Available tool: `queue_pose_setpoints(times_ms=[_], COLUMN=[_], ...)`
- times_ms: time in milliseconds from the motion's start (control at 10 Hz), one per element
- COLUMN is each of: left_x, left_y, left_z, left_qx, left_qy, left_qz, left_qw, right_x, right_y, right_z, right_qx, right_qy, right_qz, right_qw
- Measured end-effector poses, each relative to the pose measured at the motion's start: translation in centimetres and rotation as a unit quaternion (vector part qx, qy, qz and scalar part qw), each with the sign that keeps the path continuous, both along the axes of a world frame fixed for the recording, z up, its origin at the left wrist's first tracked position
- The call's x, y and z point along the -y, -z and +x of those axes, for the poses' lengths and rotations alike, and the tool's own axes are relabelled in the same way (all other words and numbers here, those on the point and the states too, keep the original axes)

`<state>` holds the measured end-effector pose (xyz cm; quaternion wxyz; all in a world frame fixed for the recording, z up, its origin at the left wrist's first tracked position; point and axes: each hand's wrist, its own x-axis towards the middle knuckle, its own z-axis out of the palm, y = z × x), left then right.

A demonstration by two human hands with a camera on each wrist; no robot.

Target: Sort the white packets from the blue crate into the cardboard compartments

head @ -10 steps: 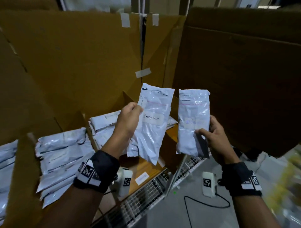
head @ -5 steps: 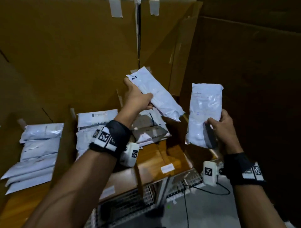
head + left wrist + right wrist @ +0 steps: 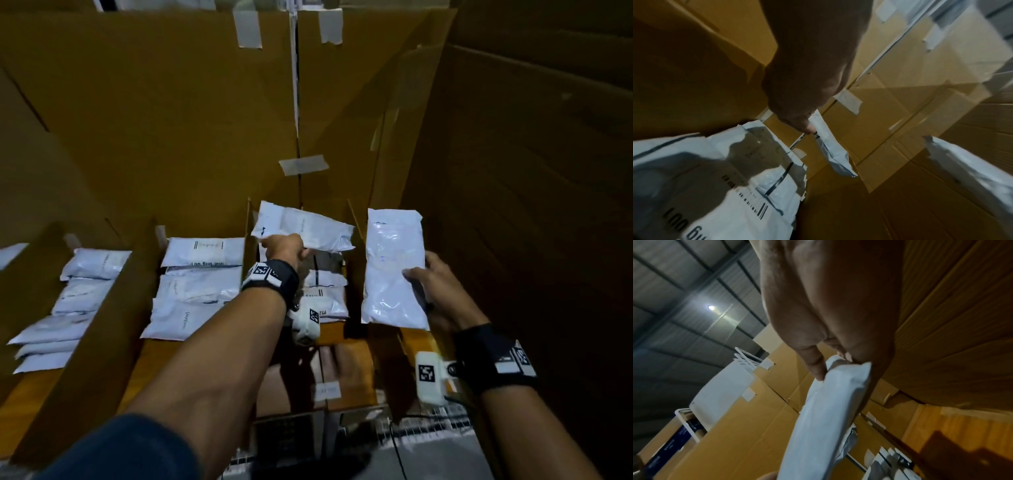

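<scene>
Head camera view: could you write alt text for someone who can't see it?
Two hands each hold a white packet over cardboard compartments: the left hand lowers its packet into a part-filled compartment, the right hand holds another packet upright beside it.

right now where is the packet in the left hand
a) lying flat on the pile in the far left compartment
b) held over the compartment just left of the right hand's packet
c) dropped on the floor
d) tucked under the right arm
b: the left hand pinches the packet by its edge above the compartment that already holds a few packets, while the right hand holds the other packet upright beside it.
</scene>
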<state>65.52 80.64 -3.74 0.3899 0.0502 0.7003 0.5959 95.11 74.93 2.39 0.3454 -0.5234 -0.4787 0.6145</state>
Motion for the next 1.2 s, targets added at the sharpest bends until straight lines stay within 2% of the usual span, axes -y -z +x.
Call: queue_pose_setpoints(times_ms=[200,300,400,500,600,800,900,1000,1100,1200], left_x=[-3.2,-5.6,-6.5,-7.1,-8.4,-7.6,-7.4,-7.3,-7.4,-8.1], left_y=[4.2,6.7,9.6,9.8,12.1,11.8,11.3,11.5,13.1,14.3], left_z=[-1.1,-2.5,-3.6,-4.3,-5.7,-5.9,-5.8,-5.2,-4.8,-6.0], left_qx=[0.018,-0.044,-0.134,-0.068,0.002,0.038,-0.062,-0.458,-0.568,-0.510], left_qy=[-0.017,0.020,0.080,0.093,0.034,0.096,0.099,0.204,0.331,0.446], left_qz=[-0.030,-0.073,-0.144,-0.088,-0.020,-0.011,-0.066,-0.219,-0.254,-0.323], left_qw=[0.999,0.996,0.977,0.989,0.999,0.995,0.991,0.837,0.709,0.661], right_x=[-2.9,-4.4,-5.8,-6.7,-7.6,-8.7,-9.1,-9.6,-10.0,-10.1], right_y=[2.6,4.0,5.0,5.3,5.2,4.9,4.8,4.9,5.2,5.5], right_z=[-0.9,-1.2,-1.9,-3.0,-3.9,-5.3,-5.7,-6.1,-6.4,-6.5], right_qx=[-0.029,-0.043,-0.054,-0.064,-0.076,-0.065,-0.056,-0.047,-0.030,-0.028], right_qy=[-0.038,-0.043,-0.046,-0.055,-0.060,-0.064,-0.060,-0.056,-0.059,-0.055], right_qz=[-0.039,-0.050,-0.053,-0.057,-0.060,-0.057,-0.055,-0.053,-0.045,-0.042], right_qw=[0.998,0.997,0.996,0.995,0.993,0.994,0.995,0.996,0.997,0.997])
